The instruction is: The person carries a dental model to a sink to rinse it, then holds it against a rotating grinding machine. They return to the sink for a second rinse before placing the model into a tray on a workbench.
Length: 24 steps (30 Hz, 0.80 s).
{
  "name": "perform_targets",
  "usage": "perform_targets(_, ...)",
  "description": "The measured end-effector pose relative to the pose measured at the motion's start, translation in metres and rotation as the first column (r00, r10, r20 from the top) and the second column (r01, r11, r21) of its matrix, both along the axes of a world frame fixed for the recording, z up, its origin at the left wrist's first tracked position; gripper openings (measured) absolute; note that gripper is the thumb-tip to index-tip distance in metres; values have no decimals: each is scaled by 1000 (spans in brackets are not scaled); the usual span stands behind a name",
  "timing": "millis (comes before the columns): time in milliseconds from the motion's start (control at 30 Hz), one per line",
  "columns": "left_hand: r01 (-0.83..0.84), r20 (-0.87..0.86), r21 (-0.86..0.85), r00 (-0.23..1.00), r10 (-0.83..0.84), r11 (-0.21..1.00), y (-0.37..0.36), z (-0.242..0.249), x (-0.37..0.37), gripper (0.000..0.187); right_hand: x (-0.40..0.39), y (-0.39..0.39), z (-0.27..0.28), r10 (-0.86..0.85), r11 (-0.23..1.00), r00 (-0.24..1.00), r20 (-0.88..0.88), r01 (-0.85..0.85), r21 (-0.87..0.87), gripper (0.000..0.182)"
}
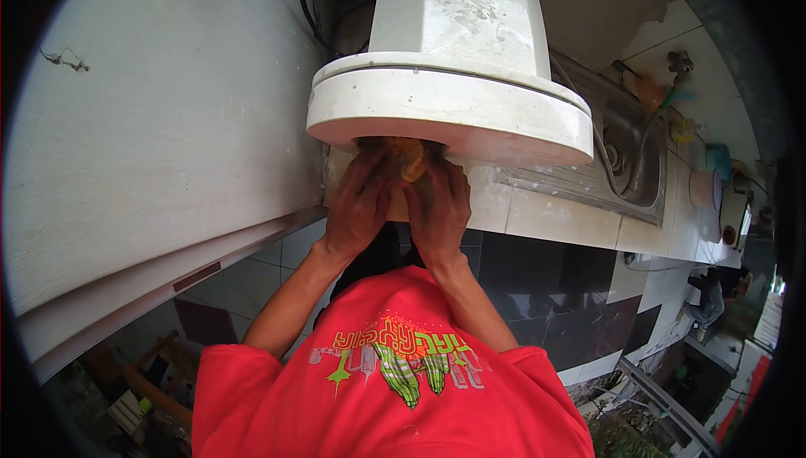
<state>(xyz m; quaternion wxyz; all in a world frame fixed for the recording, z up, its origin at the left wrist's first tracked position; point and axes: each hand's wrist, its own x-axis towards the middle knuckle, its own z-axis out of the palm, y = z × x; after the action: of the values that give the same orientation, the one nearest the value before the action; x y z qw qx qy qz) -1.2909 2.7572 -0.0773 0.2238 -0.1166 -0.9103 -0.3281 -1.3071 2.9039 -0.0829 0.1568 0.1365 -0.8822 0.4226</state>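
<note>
Both my hands are at the dark opening on the underside of a white machine head [453, 109]. My left hand [361, 202] has its fingers curled at the left of the opening, fingertips in its shadow. My right hand [439, 206] mirrors it on the other side, fingers bent inward. Between them shows a curved, orange-yellow piece [411, 160] with an uneven edge, pressed up at the opening. My hands close around it from both sides. Its upper part is hidden by the machine and my fingers, and I cannot tell its kind.
The machine stands on a tiled counter [554, 219], beside a metal sink [642, 189] holding a hose. A faucet [680, 62] sits at the sink's far side. A large pale panel [168, 114] rises close at the left. At the far right a person [712, 294] is partly visible.
</note>
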Motion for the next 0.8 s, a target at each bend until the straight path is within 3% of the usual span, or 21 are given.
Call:
perform_targets(267, -6, -29, 32, 1000, 7, 999, -3, 1, 1, 37, -2, 5, -1, 18, 1000, 999, -50, -17, 13, 43)
perform_targets(333, -55, -21, 109, 998, 57, 992, -4, -1, 1, 38, -1, 7, 1, 32, 999, 998, -47, -31, 25, 41)
perform_targets(800, -204, -15, 161, 978, 209, 966, 0, -7, -4, 26, -5, 10, 2, 52, 998, 997, -65, -53, -24, 37)
